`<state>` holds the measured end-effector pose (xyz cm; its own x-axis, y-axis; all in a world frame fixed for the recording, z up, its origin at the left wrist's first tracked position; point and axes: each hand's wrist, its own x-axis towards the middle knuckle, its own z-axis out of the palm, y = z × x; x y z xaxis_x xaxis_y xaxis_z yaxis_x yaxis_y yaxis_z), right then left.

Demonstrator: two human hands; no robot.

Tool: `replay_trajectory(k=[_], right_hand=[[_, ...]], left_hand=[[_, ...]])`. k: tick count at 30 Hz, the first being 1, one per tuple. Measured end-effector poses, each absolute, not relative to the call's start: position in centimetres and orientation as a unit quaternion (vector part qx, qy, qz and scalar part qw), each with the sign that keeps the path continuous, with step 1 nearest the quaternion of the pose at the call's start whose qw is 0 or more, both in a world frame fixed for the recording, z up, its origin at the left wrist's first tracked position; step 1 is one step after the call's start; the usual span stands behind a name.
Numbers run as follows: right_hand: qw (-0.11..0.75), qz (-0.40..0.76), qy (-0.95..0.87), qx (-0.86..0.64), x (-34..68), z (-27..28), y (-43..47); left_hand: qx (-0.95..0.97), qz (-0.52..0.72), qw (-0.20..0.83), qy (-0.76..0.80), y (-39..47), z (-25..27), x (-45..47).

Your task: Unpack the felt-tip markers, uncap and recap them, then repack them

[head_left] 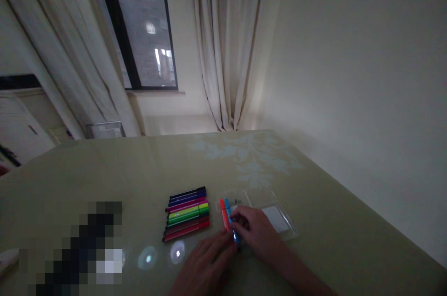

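Note:
My right hand pinches a blue marker between thumb and index finger. An orange marker lies alongside it on the left. Both are at the left part of a clear plastic case that lies opened flat, with a white card in its right part. My left hand rests low with its fingers stretched out, the fingertips at the lower end of the orange marker. To the left, several markers lie side by side in a row, running from black and blue through pink, yellow and green to red.
The glossy table has a pale leaf pattern at the back and light reflections in front. A blurred-out dark patch covers the lower left. A wall borders the table's right side; curtains and a window are behind.

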<state>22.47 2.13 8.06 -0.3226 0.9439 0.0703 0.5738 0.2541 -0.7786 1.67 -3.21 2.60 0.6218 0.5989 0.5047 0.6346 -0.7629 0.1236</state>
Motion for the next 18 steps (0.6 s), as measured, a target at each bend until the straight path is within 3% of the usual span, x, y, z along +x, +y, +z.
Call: replay_trajectory(k=[8,11,18], right_hand=[[0.257,0.276,-0.762,-0.526,22.3,7.1,2.3],[0.249,0.278,-0.767,-0.522,22.4,7.2,2.3],[0.24,0.262,-0.777,-0.519,22.5,7.9,1.9]], left_hand=[[-0.899,-0.259,0.062,-0.348,-3.5,2.8,2.2],[-0.893,-0.278,0.029,-0.354,-3.4,3.0,1.8],[-0.772,-0.285,-0.056,-0.566,-2.0,5.0,-1.7]])
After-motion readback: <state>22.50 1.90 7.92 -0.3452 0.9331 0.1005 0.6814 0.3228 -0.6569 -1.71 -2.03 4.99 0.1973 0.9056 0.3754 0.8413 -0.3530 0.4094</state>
